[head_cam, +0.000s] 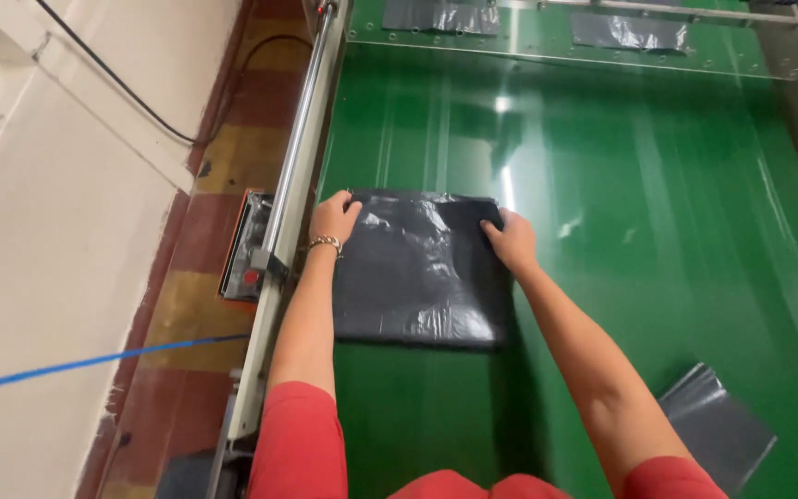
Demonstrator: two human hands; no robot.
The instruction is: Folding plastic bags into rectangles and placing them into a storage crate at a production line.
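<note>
A flat stack of black plastic bags (417, 273) lies on the green conveyor belt (639, 212) near its left side. My left hand (332, 218), with a bracelet on the wrist, grips the stack's far left corner. My right hand (510, 240) holds the far right corner, fingers curled over the edge. Both arms in red sleeves reach forward from the bottom of the view.
A metal rail (293, 176) runs along the belt's left edge, with a small control box (244, 248) beside it. More black bags (441, 16) lie under a clear guard at the far end. Another grey-black bag (715, 427) lies at the lower right. A blue cord (94, 360) crosses the floor at left.
</note>
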